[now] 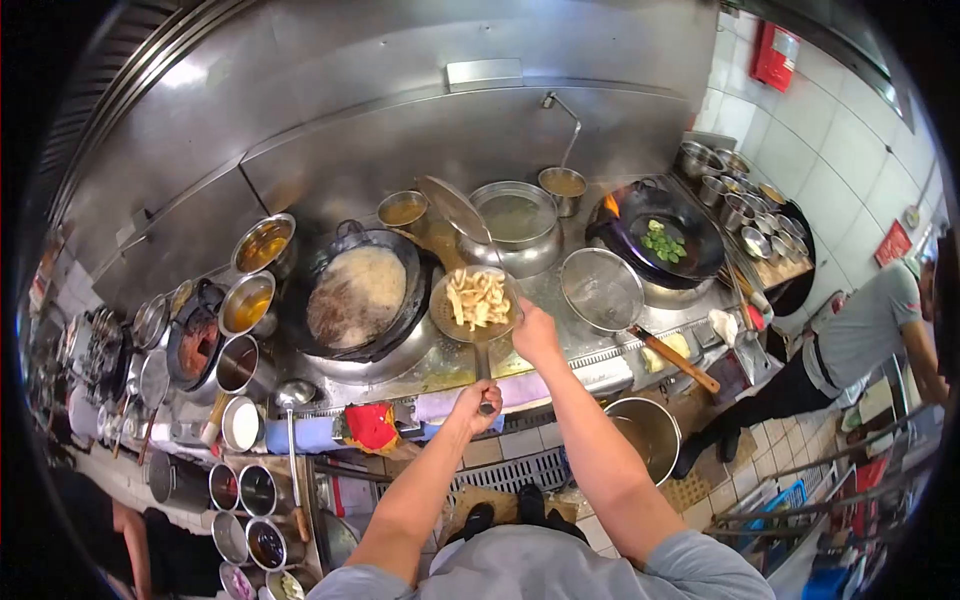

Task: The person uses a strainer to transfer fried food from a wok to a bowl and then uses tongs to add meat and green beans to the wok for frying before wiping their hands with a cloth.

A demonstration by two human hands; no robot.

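My left hand [475, 408] is wrapped round the metal handle of a perforated skimmer [440, 310]. My right hand [537, 335] is closed at the skimmer's right rim. Pale, browned strips of food [478, 298] are heaped in the skimmer; their exact kind does not show. Left of it sits a large wok [405, 325] with foamy, bubbling liquid [355, 290]. Just right of my right hand, a round wire-mesh strainer [602, 290] with a wooden handle [680, 363] lies across the stove edge.
A second wok [705, 245] at right holds green leaves [662, 242], with flame at its left edge. Behind the skimmer stand a pot of liquid [515, 212] and a tilted metal disc [453, 208]. A ladle [294, 396] lies left. A person [868, 325] stands at right.
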